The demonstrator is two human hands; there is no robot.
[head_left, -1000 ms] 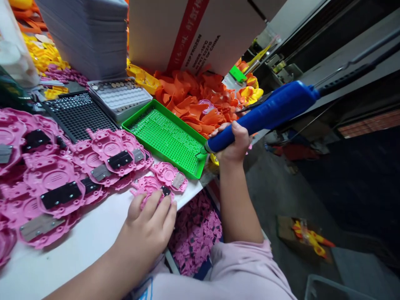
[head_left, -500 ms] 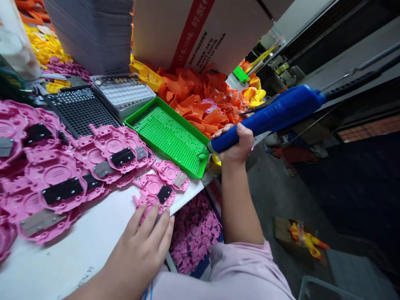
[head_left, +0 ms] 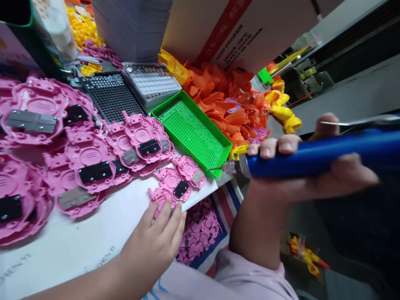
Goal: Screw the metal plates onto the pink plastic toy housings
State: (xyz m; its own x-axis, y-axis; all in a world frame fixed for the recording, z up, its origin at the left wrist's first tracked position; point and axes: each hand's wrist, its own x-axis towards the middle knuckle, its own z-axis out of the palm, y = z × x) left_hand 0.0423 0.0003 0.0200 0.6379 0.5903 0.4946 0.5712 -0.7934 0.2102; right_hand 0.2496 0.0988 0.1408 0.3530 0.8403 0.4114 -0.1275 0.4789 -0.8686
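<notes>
My right hand (head_left: 300,183) is wrapped round a blue electric screwdriver (head_left: 281,162), which lies nearly level. The screwdriver's bit points left, just in front of the near corner of a green perforated tray (head_left: 218,168) with small shiny screws in it. At the table edge my left hand (head_left: 153,237) keeps its fingers over a pink plastic shell (head_left: 161,204), gripping it. My fingers cover much of that shell, and the thumb is hidden. Against it lie two small pink shells, one with a black cover plate (head_left: 181,189) and one with a grey cover plate (head_left: 197,178).
Stacked pink shells (head_left: 89,154) fill the left of the white table (head_left: 103,233). Behind are a black perforated tray (head_left: 112,96), a stack of white trays with coin cells (head_left: 151,81), orange parts (head_left: 215,96) and a carton (head_left: 200,29). A striped bag (head_left: 221,204) of pink parts sits below the edge.
My right hand has moved right and nearer with the screwdriver, its bit leaving the tray's inside. The view has shifted left. My left hand stays on the pink shell.
</notes>
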